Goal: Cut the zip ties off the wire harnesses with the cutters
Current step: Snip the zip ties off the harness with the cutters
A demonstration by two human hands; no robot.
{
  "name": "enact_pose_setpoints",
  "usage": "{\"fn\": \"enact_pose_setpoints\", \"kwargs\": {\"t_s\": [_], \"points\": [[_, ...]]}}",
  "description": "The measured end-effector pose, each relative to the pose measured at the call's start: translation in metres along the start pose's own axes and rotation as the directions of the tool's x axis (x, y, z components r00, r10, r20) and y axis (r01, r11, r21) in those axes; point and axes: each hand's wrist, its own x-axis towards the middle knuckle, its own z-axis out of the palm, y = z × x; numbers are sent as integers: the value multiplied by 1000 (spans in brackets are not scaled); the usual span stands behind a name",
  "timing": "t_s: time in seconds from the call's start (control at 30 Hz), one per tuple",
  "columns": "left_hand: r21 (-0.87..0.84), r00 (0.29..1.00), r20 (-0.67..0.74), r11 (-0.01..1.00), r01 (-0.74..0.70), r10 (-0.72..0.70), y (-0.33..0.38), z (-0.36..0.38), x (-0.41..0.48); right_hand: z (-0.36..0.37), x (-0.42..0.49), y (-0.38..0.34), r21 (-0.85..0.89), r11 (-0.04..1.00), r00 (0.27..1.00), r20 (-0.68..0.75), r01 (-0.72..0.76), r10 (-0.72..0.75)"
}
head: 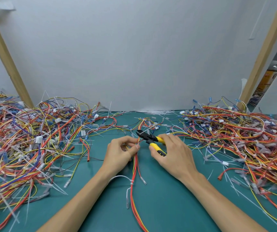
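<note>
Red and yellow harness lies at the centre of the worktop. My left hand pinches it; my right hand grips the yellow cutters. I judge it limp and light, best held close beside each stiff zip tie.

Left heap: on the mat, left of the middle harness.
Right heap: on the mat, at its right side.
Middle harness: between both heaps.
Cutters: above the middle harness.
Wall: behind everything.
</note>
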Motion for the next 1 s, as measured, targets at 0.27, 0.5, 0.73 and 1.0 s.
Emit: {"fn": "enact_pose_setpoints", "kwargs": {"t_s": [0.27, 0.5, 0.73, 1.0], "points": [[28, 1000, 3, 1000, -3, 3, -1, -1, -1, -2, -1, -2, -21, 1000, 998, 65, -18, 19], [43, 1000, 0, 999, -12, 12, 0, 0, 0, -5, 1, -3, -29, 999, 994, 98, -37, 40], [47, 1000, 4, 999, -17, 17, 1, -1, -2, -4, 0, -3, -34, 999, 994, 100, -29, 33], [64, 1000, 5, 997, -31, 31, -1, -1, -1, -1, -2, -2, -11, 1000, 999, 50, -18, 18]]}}
